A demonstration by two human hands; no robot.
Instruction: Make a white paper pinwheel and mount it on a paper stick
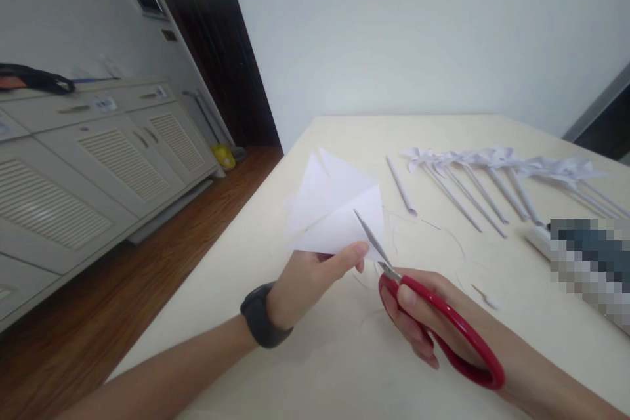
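Paper [337, 200]: smooth, slit; left grip [308, 282] is pinching it
Scissors [455, 317]: glossy red; right grip [443, 290] is clasping them at paper's near-right corner

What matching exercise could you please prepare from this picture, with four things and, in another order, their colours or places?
1. scissors
2. paper sheet
3. wristband
4. paper pinwheels

A. black
B. lying on the table, toward the right
C. held by the left hand
D. red-handled, in the right hand

Pairs: 1-D, 2-C, 3-A, 4-B
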